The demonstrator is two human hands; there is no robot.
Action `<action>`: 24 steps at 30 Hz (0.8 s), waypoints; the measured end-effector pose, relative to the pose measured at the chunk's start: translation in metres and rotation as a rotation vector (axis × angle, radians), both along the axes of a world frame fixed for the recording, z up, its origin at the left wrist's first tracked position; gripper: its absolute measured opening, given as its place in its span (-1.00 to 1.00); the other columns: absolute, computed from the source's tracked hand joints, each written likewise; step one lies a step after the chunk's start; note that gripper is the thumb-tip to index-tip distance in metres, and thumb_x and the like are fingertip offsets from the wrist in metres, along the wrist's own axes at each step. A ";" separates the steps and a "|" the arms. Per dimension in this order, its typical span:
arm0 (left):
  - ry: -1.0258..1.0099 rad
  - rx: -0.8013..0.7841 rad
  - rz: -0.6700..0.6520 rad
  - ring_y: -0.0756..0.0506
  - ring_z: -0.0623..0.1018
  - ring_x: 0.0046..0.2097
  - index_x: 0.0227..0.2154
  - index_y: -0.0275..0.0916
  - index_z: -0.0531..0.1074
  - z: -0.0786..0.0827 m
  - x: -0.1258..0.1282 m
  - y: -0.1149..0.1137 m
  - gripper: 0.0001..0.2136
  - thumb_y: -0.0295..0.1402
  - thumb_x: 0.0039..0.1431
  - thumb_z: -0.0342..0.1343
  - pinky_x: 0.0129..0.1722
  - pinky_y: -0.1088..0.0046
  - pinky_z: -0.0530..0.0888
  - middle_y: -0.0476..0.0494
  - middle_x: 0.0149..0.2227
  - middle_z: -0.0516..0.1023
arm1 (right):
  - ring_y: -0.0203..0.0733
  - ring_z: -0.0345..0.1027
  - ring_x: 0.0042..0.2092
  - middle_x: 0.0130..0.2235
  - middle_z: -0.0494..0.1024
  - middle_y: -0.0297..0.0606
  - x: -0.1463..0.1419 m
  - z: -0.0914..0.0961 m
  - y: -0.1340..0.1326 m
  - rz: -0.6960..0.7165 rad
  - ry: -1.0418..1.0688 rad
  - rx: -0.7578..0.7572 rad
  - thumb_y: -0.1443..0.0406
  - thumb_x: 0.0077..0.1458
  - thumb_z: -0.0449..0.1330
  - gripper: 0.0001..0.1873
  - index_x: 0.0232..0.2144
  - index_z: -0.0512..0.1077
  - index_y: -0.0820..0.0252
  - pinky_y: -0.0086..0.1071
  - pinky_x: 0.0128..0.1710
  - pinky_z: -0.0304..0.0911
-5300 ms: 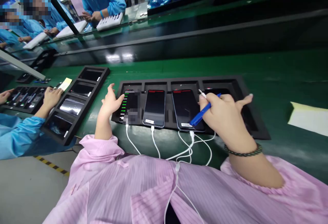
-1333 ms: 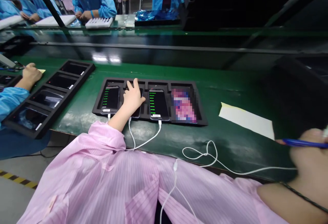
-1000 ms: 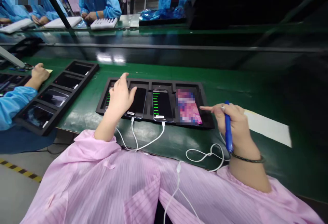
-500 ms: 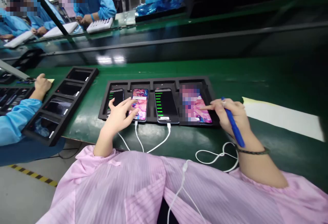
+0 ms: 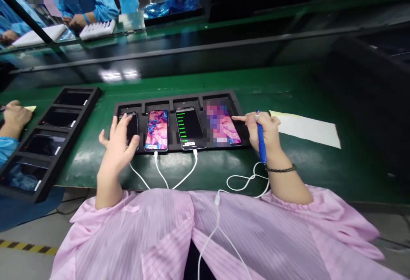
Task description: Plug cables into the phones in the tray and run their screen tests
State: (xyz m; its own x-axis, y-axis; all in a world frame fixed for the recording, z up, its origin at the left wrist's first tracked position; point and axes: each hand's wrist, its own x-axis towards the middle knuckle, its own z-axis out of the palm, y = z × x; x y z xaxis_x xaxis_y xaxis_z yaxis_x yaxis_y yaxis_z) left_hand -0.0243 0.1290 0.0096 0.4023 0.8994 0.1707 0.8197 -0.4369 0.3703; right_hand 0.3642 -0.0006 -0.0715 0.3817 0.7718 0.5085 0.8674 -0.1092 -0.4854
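Head view: my left grip [image 5: 117, 145] is released, fingers spread over the leftmost phone [image 5: 133, 127] in the black tray [image 5: 172, 137]. My right grip [image 5: 268, 130] is clasped around a blue pen [image 5: 262, 145], index finger pointing at the rightmost phone [image 5: 226, 131]; whether it touches, I can't tell. The tray lies on the green surface [image 5: 282, 92] before me.

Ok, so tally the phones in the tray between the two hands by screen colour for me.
Pink-patterned: 2 (second phone from the left, rightmost phone)
Black with green lines: 1 (third phone from the left)
Dark where visible: 1 (leftmost phone, partly behind the left hand)
Total: 4
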 end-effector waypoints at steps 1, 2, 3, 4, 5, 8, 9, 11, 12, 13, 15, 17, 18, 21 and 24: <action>-0.027 0.027 0.026 -0.37 0.03 0.47 0.34 -0.12 0.18 -0.002 -0.010 0.002 -0.43 -0.07 0.34 -0.19 0.35 -0.26 -0.17 -0.30 0.40 0.21 | -0.01 0.46 -0.08 -0.23 0.58 -0.18 -0.001 0.002 0.001 0.003 0.001 0.018 0.04 0.41 -0.23 -0.48 -0.37 0.39 0.11 -0.03 0.00 0.08; -0.057 0.058 0.054 -0.37 0.06 0.46 0.33 -0.10 0.20 -0.003 -0.020 0.005 -0.44 -0.06 0.33 -0.18 0.35 -0.24 -0.16 -0.30 0.39 0.24 | 0.00 0.44 -0.08 -0.22 0.59 -0.18 -0.001 0.003 0.001 0.005 -0.001 0.033 0.02 0.41 -0.21 -0.47 -0.38 0.40 0.11 -0.02 0.00 0.07; -0.089 0.091 0.082 -0.39 0.09 0.45 0.32 -0.08 0.22 -0.005 -0.030 0.008 -0.44 -0.03 0.33 -0.16 0.35 -0.24 -0.14 -0.30 0.38 0.26 | 0.00 0.43 -0.08 -0.21 0.59 -0.17 -0.002 0.005 0.003 0.003 -0.004 0.046 0.00 0.40 -0.20 -0.46 -0.38 0.41 0.11 -0.02 0.00 0.06; -0.124 0.120 0.110 -0.40 0.12 0.44 0.30 -0.06 0.25 -0.007 -0.039 0.011 -0.44 0.01 0.32 -0.16 0.34 -0.24 -0.12 -0.31 0.36 0.30 | 0.00 0.42 -0.08 -0.19 0.60 -0.16 -0.003 0.007 0.005 0.002 -0.013 0.044 -0.01 0.40 -0.20 -0.45 -0.38 0.43 0.11 -0.02 0.01 0.05; -0.160 0.140 0.140 -0.42 0.18 0.41 0.28 -0.06 0.27 -0.009 -0.048 0.015 -0.42 0.07 0.32 -0.18 0.33 -0.26 -0.09 -0.32 0.33 0.33 | 0.01 0.40 -0.07 -0.17 0.59 -0.14 -0.004 0.009 0.008 0.002 -0.028 0.030 -0.01 0.40 -0.21 -0.43 -0.37 0.45 0.11 -0.02 0.01 0.05; -0.281 0.170 0.221 -0.43 0.36 0.29 0.22 -0.11 0.33 -0.017 -0.066 0.030 -0.27 0.28 0.25 -0.28 0.32 -0.25 0.02 -0.34 0.24 0.43 | 0.04 0.37 -0.05 -0.13 0.58 -0.09 -0.008 0.015 0.019 0.029 -0.062 -0.023 -0.01 0.39 -0.23 -0.39 -0.36 0.48 0.13 -0.02 0.00 0.04; -0.342 0.181 0.226 -0.41 0.40 0.27 0.20 -0.13 0.35 -0.020 -0.069 0.036 -0.22 0.34 0.22 -0.30 0.32 -0.20 0.08 -0.34 0.22 0.45 | 0.04 0.37 -0.05 -0.14 0.58 -0.10 -0.009 0.017 0.024 0.044 -0.067 -0.037 -0.02 0.39 -0.24 -0.38 -0.37 0.48 0.14 -0.02 0.00 0.04; -0.519 0.213 0.216 -0.36 0.44 0.23 0.14 -0.21 0.38 -0.027 -0.071 0.050 -0.15 0.40 0.16 -0.29 0.29 -0.06 0.23 -0.36 0.20 0.45 | 0.05 0.37 -0.06 -0.19 0.59 -0.12 -0.011 0.020 0.031 0.068 -0.064 -0.046 -0.03 0.39 -0.25 -0.36 -0.39 0.47 0.14 0.00 0.00 0.03; -0.611 0.223 0.216 -0.34 0.46 0.22 0.10 -0.25 0.39 -0.030 -0.071 0.056 -0.14 0.42 0.14 -0.29 0.26 0.00 0.30 -0.38 0.20 0.45 | 0.05 0.37 -0.07 -0.21 0.59 -0.14 -0.011 0.021 0.034 0.074 -0.061 -0.051 -0.04 0.39 -0.26 -0.35 -0.39 0.46 0.13 0.01 0.01 0.03; -0.685 0.225 0.231 -0.33 0.49 0.19 0.07 -0.27 0.39 -0.034 -0.070 0.061 -0.12 0.43 0.13 -0.31 0.22 0.03 0.35 -0.40 0.19 0.45 | 0.05 0.37 -0.07 -0.23 0.58 -0.15 -0.012 0.022 0.036 0.078 -0.057 -0.059 -0.05 0.39 -0.27 -0.35 -0.40 0.46 0.13 0.02 0.01 0.02; -0.738 0.186 0.282 -0.32 0.53 0.14 0.04 -0.26 0.39 -0.040 -0.070 0.067 -0.11 0.45 0.11 -0.35 0.17 0.03 0.40 -0.38 0.19 0.47 | 0.05 0.36 -0.06 -0.25 0.58 -0.16 -0.013 0.022 0.038 0.076 -0.045 -0.078 -0.07 0.39 -0.29 -0.34 -0.39 0.44 0.11 0.03 0.02 0.01; -0.705 0.116 0.303 -0.30 0.53 0.14 0.05 -0.21 0.38 -0.045 -0.071 0.068 -0.12 0.45 0.10 -0.38 0.15 0.02 0.41 -0.32 0.21 0.45 | 0.06 0.35 -0.05 -0.25 0.58 -0.16 -0.012 0.021 0.039 0.067 -0.027 -0.103 -0.07 0.38 -0.29 -0.37 -0.40 0.40 0.09 0.04 0.04 -0.01; -0.694 0.094 0.301 -0.30 0.52 0.15 0.05 -0.19 0.37 -0.047 -0.072 0.068 -0.12 0.45 0.10 -0.39 0.14 0.03 0.41 -0.31 0.22 0.45 | 0.05 0.35 -0.05 -0.25 0.58 -0.16 -0.012 0.021 0.040 0.057 -0.021 -0.116 -0.07 0.38 -0.27 -0.39 -0.41 0.39 0.08 0.04 0.04 -0.02; -0.670 0.082 0.301 -0.29 0.50 0.19 0.06 -0.17 0.37 -0.052 -0.076 0.066 -0.14 0.42 0.14 -0.43 0.15 0.09 0.42 -0.31 0.23 0.44 | 0.04 0.33 -0.06 -0.28 0.56 -0.15 -0.010 0.019 0.042 0.007 -0.019 -0.132 -0.04 0.36 -0.20 -0.47 -0.41 0.38 0.08 0.03 0.04 -0.04; -0.639 0.080 0.311 -0.26 0.49 0.21 0.07 -0.15 0.37 -0.056 -0.078 0.067 -0.20 0.38 0.18 -0.41 0.18 0.15 0.41 -0.30 0.24 0.43 | 0.05 0.31 -0.07 -0.31 0.55 -0.10 -0.008 0.018 0.043 -0.044 -0.015 -0.100 0.02 0.32 -0.19 -0.52 -0.45 0.33 0.12 0.04 0.03 -0.08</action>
